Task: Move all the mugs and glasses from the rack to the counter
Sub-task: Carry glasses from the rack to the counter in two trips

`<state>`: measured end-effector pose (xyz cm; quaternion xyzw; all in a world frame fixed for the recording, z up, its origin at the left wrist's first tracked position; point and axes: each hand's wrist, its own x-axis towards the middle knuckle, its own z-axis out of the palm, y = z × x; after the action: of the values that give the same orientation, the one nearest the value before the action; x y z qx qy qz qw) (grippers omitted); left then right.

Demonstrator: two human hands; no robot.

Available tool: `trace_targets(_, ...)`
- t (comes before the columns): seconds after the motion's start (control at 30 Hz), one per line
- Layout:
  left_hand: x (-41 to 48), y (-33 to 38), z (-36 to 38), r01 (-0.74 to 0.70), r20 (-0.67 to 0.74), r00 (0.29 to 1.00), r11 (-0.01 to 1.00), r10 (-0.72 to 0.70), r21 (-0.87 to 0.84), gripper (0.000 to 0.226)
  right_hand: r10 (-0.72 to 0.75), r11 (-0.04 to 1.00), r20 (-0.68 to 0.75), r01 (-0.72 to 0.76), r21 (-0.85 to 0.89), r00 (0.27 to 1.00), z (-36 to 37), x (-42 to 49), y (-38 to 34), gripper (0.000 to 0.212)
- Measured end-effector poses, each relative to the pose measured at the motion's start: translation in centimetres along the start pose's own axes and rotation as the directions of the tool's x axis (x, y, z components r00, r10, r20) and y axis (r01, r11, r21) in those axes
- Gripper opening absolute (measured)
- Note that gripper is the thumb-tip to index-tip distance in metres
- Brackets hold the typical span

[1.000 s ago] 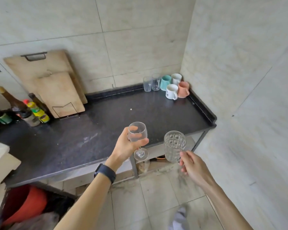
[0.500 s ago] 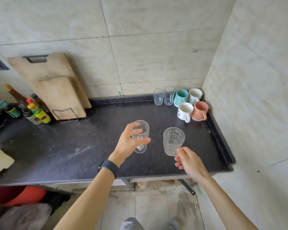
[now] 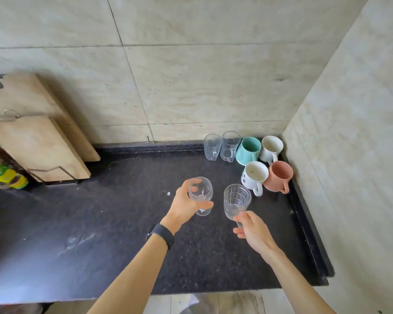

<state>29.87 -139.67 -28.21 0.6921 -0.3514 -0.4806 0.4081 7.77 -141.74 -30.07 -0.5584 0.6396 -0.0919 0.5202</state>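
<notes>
My left hand [image 3: 183,206] grips a clear stemmed glass [image 3: 201,193] by its bowl, held above the dark counter [image 3: 100,234]. My right hand [image 3: 251,230] pinches the base of a clear patterned glass [image 3: 236,200], upright just right of the first. In the back right corner stand two clear glasses [image 3: 211,147] [image 3: 230,146], a teal mug [image 3: 248,150], two white mugs [image 3: 271,148] [image 3: 254,175] and a pink mug [image 3: 279,176]. The rack is out of view.
Two wooden cutting boards [image 3: 39,141] lean on the wall at the left, with bottles [image 3: 7,175] beside them. Tiled walls close the counter at the back and right. A raised lip [image 3: 309,223] runs along the counter's right edge.
Both hands have carried their glasses forward, from beyond the counter's front edge to above its middle, nearer the mugs in the corner. The view has moved closer too.
</notes>
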Motion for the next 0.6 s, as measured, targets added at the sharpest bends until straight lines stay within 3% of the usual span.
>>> trace_targets(0.33, 10.2, 0.4, 2.1, -0.026, 0.101, 0.995, 0.989, 0.011, 0.145, 0.073, 0.143, 0.965, 0.0, -0.14, 0.224, 0.99, 0.8, 9.9, -2.4, 0.023)
trace_targets(0.6, 15.5, -0.6, 5.1, 0.021, 0.035, 0.999, 0.986, -0.027, 0.166, 0.08, 0.118, 0.935, 0.043, -0.126, 0.331, 0.992, 0.6, 16.0, -2.6, 0.021)
